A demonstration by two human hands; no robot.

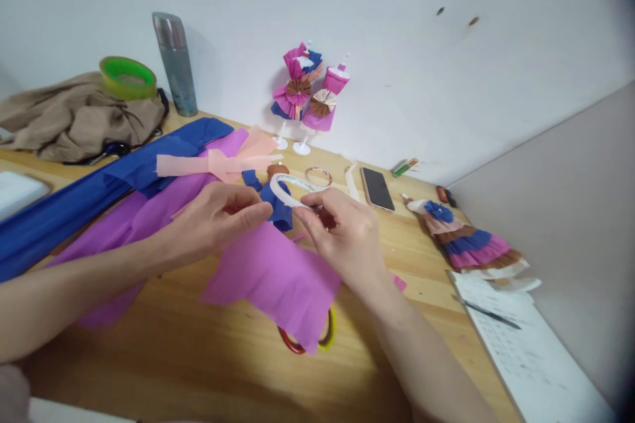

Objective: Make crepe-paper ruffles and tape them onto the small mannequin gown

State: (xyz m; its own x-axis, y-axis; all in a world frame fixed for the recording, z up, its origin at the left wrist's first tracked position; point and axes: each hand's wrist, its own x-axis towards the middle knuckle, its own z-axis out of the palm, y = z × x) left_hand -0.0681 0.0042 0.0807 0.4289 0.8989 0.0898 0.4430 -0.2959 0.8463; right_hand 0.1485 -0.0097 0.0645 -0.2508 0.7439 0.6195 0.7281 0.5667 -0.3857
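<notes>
My right hand pinches a narrow white roll of tape by its near edge, above the table. Just left of the roll is my left hand, its fingers loosely curled and the thumb apart from them, with nothing visible between. Below both hands lies a piece of purple crepe paper. It partly covers a red loop and a yellow loop that look like scissors handles. Small blue paper pieces lie behind the tape, partly hidden.
Long blue crepe paper and peach strips spread across the left. Two small dressed stands are by the wall, near a flask and green tape roll. A phone, layered paper dress and notebook lie right.
</notes>
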